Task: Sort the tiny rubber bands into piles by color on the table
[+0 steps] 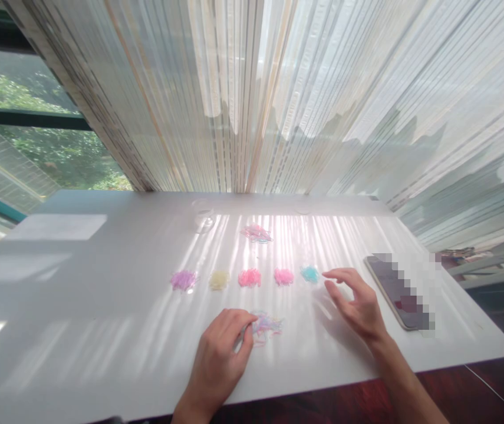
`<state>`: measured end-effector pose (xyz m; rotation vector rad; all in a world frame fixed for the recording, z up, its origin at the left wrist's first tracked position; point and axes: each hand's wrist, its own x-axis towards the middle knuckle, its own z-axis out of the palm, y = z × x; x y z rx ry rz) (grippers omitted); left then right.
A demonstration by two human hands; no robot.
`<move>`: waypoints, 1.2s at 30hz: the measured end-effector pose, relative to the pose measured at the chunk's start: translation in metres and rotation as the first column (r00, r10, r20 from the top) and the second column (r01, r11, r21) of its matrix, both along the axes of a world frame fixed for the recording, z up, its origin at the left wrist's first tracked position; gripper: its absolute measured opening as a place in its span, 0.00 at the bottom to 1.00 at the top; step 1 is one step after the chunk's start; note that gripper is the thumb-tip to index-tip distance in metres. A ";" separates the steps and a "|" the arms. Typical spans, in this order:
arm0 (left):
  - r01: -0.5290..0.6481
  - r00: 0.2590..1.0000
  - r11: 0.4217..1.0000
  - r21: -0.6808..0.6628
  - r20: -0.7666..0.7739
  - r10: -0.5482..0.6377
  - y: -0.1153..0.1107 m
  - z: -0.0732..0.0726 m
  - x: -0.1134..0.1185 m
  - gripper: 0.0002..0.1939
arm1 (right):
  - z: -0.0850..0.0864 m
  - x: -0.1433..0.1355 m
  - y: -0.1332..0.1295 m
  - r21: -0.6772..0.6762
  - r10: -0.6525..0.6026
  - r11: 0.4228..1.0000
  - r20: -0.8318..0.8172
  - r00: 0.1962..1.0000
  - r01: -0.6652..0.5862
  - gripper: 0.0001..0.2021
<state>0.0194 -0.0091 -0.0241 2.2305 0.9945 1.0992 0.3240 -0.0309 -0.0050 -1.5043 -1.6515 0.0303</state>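
My left hand (227, 347) is at the near mixed pile (268, 327) of small, thin, loop-like pieces in pale colours. Its thumb and index finger are closed together at the pile's left side; whatever they hold is too small to make out. Beside the teal pile (310, 274), on its right, my right hand (355, 300) hovers with thumb and index finger apart and nothing visible between them. Leftward from the teal pile runs a row: a pink pile (284, 277), a coral-red pile (250, 277), a yellow pile (219, 280) and a purple pile (184, 280).
Behind the row lies a pile of larger pink clip-like pieces (257, 232). A clear round container (204, 219) stands at the back left. A phone (395, 291), partly pixelated, lies on the white table (101, 282) at the right. Striped curtains (243, 106) hang behind the table.
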 end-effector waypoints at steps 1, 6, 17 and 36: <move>-0.002 1.000 1.000 0.002 -0.007 0.002 0.000 0.000 0.000 0.13 | 0.003 -0.007 -0.004 -0.018 0.067 0.998 0.005 0.998 -0.067 0.05; -0.024 0.998 0.999 0.022 -0.056 0.025 0.000 0.001 0.000 0.18 | 0.003 -0.052 -0.018 -0.151 0.355 0.925 0.011 0.935 -0.350 0.08; -0.034 0.989 0.999 0.035 -0.143 0.039 -0.001 0.000 0.001 0.09 | -0.013 -0.090 -0.020 -0.222 0.337 0.918 -0.001 0.942 -0.329 0.08; -0.013 0.989 0.999 0.032 -0.144 0.017 0.001 0.000 0.001 0.06 | -0.024 -0.106 -0.018 -0.180 0.274 0.945 -0.020 0.962 -0.273 0.10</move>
